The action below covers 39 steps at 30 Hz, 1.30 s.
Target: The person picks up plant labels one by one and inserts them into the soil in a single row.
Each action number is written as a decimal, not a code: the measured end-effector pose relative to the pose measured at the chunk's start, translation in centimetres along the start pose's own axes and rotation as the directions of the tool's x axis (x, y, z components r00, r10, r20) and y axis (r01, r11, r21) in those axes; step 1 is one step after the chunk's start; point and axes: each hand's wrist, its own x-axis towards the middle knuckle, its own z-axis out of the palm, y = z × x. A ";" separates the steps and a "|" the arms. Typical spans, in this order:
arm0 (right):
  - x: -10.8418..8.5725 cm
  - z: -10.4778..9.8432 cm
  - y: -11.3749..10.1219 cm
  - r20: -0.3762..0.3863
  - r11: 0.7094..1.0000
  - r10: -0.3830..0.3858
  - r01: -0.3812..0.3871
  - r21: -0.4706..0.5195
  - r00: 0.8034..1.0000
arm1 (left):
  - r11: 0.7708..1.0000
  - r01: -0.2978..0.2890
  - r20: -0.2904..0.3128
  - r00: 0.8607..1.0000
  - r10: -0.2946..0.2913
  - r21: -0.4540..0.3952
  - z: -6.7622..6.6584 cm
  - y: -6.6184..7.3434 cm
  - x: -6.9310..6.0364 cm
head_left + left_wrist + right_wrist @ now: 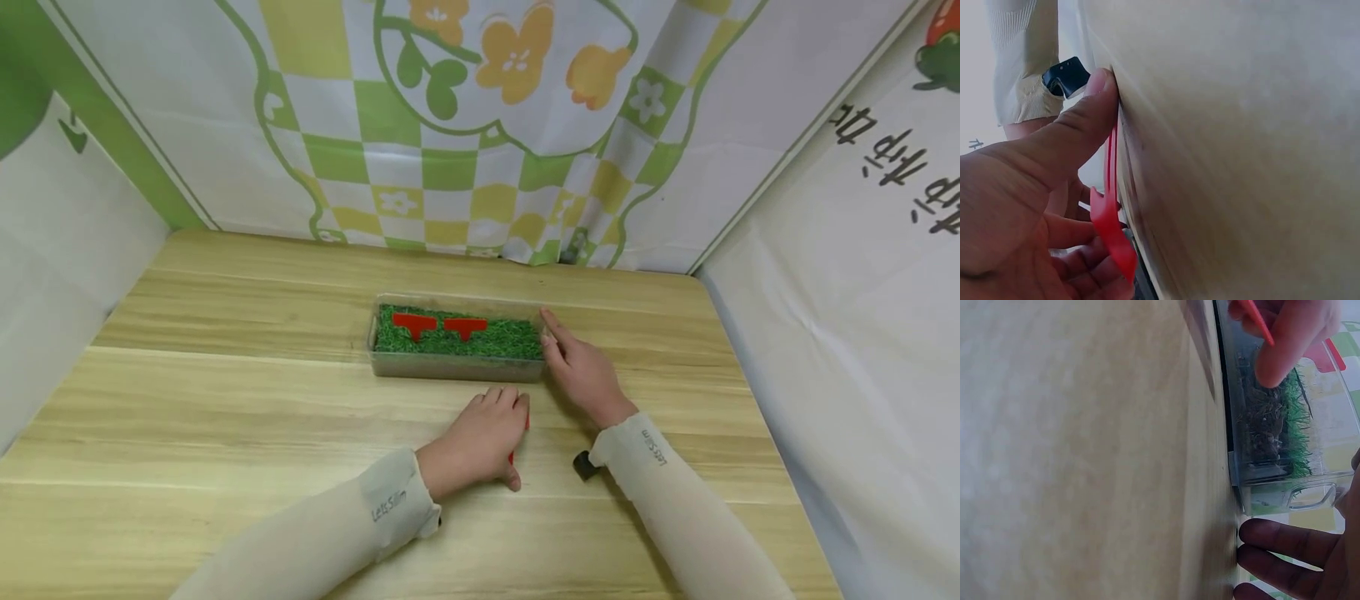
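Observation:
A clear plastic box (457,367) lined with green artificial grass (506,338) sits on the table. Two red T-shaped plant labels, one on the left (415,323) and one near the middle (465,326), stand upright in the grass. In front of the box, my left hand (480,437) holds another red plant label (1107,220) low over the table, between thumb and fingers. Most of that label is hidden from above. My right hand (588,379) touches the box's right end, its fingers fairly straight and their tips down by the tabletop in the right wrist view.
The wooden table (225,417) extends around the box on all sides. Behind it hangs a checked, flower-patterned cloth (465,175). White sheets stand at the left (60,267) and right (840,317).

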 end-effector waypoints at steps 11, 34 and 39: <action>-0.2 0.2 0.1 0.006 1.000 0.006 -0.006 0.006 1.000 | 1.000 -0.017 -0.059 0.998 0.017 0.007 0.3 0.0 -0.1; 0.1 0.0 0.0 -0.004 0.999 -0.033 0.033 -0.012 0.999 | 0.991 -0.051 -0.069 0.997 0.043 -0.120 -2.8 -1.6 -0.8; 0.0 0.1 0.1 -0.013 0.999 -0.032 0.032 -0.005 0.999 | 0.988 -0.057 -0.085 0.995 0.045 -0.146 -4.1 -2.2 -1.3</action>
